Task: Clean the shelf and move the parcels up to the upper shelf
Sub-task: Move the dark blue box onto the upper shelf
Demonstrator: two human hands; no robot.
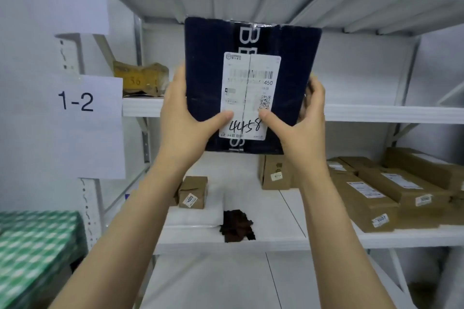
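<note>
Both hands grasp the dark box (208, 70) and hold it off any surface, in front of the upper shelf (376, 114). The left hand (185, 118) clamps its left side and the right hand (298, 120) its right side. Each thumb presses the near face at the lower part of the white label (251, 93), and the fingers wrap behind, mostly hidden. The box face is turned toward the camera and is about as tall as it is wide. The tape seam and the label's long side run up and down, so no long axis is clear, and the depth is not visible. Key relation: the box's bottom edge hangs below the upper shelf's front edge, while its top half covers the opening above it. Judgement: the box needs a lift to clear that edge, then a push straight forward. The hands are level, neither nearer. A yellow parcel (140, 78) sits at the upper shelf's left end, beside the box's likely path. On the lower shelf (276, 238) brown parcels (371, 198) wait at the right end and a small brown box (193, 192) sits toward the left. A white cloth (195, 216) and a dark pile of scraps (237, 227) lie near its front edge.
</note>
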